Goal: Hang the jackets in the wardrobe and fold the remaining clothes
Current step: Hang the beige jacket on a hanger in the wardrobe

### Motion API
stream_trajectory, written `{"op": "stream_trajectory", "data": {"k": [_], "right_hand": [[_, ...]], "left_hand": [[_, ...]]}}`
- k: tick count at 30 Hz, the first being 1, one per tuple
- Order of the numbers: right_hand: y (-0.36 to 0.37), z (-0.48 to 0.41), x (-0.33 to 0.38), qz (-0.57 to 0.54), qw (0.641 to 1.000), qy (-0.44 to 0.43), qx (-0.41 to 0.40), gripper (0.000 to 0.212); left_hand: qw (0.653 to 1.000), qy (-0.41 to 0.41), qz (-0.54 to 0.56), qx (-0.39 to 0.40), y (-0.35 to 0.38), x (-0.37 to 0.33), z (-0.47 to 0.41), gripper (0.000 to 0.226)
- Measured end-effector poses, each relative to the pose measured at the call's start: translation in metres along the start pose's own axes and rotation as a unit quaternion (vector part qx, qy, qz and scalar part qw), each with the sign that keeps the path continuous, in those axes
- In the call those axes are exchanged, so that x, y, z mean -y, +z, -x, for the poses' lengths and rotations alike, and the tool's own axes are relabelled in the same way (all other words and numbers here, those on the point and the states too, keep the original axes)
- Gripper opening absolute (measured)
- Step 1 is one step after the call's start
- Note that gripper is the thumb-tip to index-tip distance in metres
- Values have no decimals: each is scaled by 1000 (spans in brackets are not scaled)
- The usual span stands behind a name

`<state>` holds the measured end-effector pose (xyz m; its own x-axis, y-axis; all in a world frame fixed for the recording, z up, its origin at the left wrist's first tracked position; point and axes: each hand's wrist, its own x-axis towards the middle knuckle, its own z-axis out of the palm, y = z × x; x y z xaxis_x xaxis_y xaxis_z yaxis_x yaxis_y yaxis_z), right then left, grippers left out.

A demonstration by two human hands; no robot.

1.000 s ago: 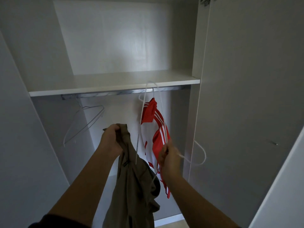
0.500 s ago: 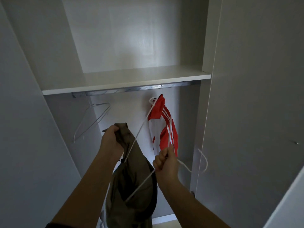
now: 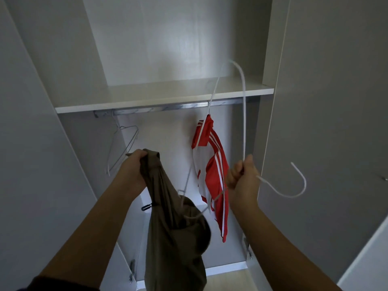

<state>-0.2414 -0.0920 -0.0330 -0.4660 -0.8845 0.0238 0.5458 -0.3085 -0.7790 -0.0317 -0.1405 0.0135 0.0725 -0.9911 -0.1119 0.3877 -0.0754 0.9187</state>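
Right grip is fisted round the neck of a white hanger, below the rail and under its right end. The hanger's hook curls out on the far side of that grip, in front of the wardrobe door. One arm of the hanger climbs past the rail and the front edge of the shelf above it. The other arm slants down into the opening of the olive jacket, where blur hides its tip.

Left grip is clenched on the bunched top of the olive jacket, below the rail's left half. The garment hangs slack from it between the two forearms, well under the rail.

A red-and-white jacket hangs from the rail right of its middle, behind and between the two grips, just beside the right one. A bare wire hanger hangs at the rail's left end, just beyond the left grip. The stretch of rail between these two carries nothing. Only a narrow gap separates the red-and-white jacket from the side panel at the rail's right end.
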Motion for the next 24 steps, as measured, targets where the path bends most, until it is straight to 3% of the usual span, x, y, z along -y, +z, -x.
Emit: {"op": "stream_trajectory", "data": {"k": [3, 9, 14, 18, 21, 24], "right_hand": [[14, 10, 0, -102, 995, 18, 12, 51], [0, 12, 9, -193, 980, 31, -25, 61], [14, 14, 2, -217, 976, 21, -12, 60], [29, 16, -21, -157, 987, 26, 13, 49], [30, 21, -60, -86, 993, 84, 19, 51], [11, 22, -100, 135, 977, 158, 46, 49]], "left_hand": [[1000, -6, -13, -3, 10, -1, 2, 26], [999, 5, -24, -42, -2, -11, -6, 19], [999, 6, -22, -43, 1, -11, -2, 19], [999, 12, 27, -37, 6, -15, 4, 28], [996, 25, 65, -63, 2, -24, 3, 26], [993, 38, 86, -75, -10, -33, -3, 24]]}}
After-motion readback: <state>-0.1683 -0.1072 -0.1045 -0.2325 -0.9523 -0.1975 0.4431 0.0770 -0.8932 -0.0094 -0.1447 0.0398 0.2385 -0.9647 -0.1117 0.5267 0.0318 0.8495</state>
